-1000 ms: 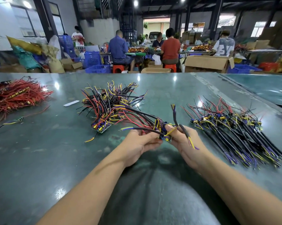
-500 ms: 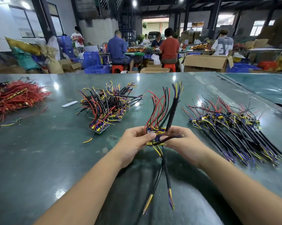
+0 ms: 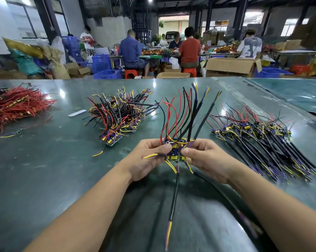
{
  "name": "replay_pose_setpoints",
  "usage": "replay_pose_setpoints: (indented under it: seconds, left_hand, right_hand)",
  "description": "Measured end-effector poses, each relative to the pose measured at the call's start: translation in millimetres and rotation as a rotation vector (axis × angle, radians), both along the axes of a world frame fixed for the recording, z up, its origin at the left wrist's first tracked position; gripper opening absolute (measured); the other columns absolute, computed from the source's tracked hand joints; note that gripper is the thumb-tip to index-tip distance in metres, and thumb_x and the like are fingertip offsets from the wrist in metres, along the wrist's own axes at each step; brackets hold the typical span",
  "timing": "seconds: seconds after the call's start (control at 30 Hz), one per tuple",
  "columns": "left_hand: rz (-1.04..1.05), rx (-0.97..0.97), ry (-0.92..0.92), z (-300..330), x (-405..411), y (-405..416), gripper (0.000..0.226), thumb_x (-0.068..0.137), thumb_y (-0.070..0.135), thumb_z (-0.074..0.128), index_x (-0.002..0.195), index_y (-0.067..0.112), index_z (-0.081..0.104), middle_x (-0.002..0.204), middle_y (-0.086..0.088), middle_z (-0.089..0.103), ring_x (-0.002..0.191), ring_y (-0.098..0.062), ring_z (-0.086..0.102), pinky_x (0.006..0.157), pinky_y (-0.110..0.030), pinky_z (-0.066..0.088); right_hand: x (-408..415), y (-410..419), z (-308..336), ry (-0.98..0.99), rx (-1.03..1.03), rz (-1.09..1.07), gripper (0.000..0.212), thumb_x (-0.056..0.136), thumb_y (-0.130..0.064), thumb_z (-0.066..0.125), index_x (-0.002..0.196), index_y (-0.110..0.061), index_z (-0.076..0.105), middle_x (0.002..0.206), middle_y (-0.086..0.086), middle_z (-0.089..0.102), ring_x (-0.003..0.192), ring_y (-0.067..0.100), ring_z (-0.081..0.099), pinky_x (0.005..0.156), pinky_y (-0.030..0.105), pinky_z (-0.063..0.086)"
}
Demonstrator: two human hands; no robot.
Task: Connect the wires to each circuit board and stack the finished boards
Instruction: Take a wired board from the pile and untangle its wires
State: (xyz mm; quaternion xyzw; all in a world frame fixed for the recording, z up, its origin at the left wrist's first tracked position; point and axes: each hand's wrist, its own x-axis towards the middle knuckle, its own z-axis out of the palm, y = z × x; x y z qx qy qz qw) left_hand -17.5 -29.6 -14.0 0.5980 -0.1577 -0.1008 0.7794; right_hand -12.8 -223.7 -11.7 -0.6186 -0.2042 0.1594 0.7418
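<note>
Fingers of left hand (image 3: pixel 149 157) and right hand (image 3: pixel 206 157) curled tight, pinching small stack of circuit boards (image 3: pixel 175 151) between them above table (image 3: pixel 44 179); wires (image 3: pixel 180 113) fan upward.

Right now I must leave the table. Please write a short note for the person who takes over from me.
Left hand and right hand both pinch one small bundle of circuit boards above the green table, wires fanning up and hanging down.
Done: wired boards piled left of centre.
Left: row of boards with black cables on the right; red wire heap far left. Whether the held bundle is finished, I cannot tell.
</note>
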Motion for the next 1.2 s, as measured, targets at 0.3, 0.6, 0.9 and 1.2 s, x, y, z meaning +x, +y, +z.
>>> replay_pose_setpoints:
  seconds: [0.3, 0.6, 0.9, 1.2]
  left_hand:
    - [0.272, -0.203, -0.036, 17.1, 10.0, 21.8, 0.017, 0.073, 0.01, 0.06, 0.072, 0.014, 0.077, 0.073, 0.002, 0.072, 0.064, -0.006, 0.067, 0.062, -0.02, 0.056]
    - [1.105, 0.218, 0.074, 3.0, 34.5, 55.2, 0.019, 0.087, 0.013, 0.057, 0.071, 0.009, 0.047, 0.072, -0.005, 0.047, 0.076, -0.02, 0.045, 0.072, -0.031, 0.041]
    - [0.411, 0.347, -0.149, 11.2, -5.2, -14.3, 0.021, 0.084, 0.003, 0.067, 0.091, 0.021, 0.059, 0.084, 0.004, 0.062, 0.071, -0.004, 0.056, 0.064, -0.021, 0.049]
    - [0.288, 0.104, -0.033, 6.0, -7.4, -22.4, 0.011, 0.087, 0.007, 0.063, 0.078, 0.013, 0.067, 0.064, 0.004, 0.068, 0.057, -0.004, 0.059, 0.06, -0.017, 0.052]
  right_hand:
    - [-1.6, -8.9, 14.7, 0.135, 0.127, -0.067, 0.012, 0.07, -0.009, 0.065, 0.071, -0.012, 0.076, 0.076, 0.003, 0.07, 0.068, 0.014, 0.069, 0.063, 0.022, 0.057]
    - [-0.6, -6.6, 17.1, 0.128, -0.038, -0.208, 0.009, 0.087, -0.009, 0.061, 0.089, -0.009, 0.07, 0.075, 0.006, 0.059, 0.057, 0.012, 0.063, 0.051, 0.017, 0.049]
    - [-9.1, 3.3, 19.9, 0.033, -0.105, -0.152, 0.021, 0.091, 0.002, 0.055, 0.098, -0.012, 0.07, 0.082, -0.002, 0.07, 0.072, 0.005, 0.061, 0.076, 0.018, 0.053]
    - [-6.1, 10.5, 6.5, -0.02, -0.222, -0.196, 0.011, 0.083, -0.008, 0.069, 0.09, 0.0, 0.068, 0.081, 0.012, 0.07, 0.07, 0.014, 0.062, 0.075, 0.024, 0.052]
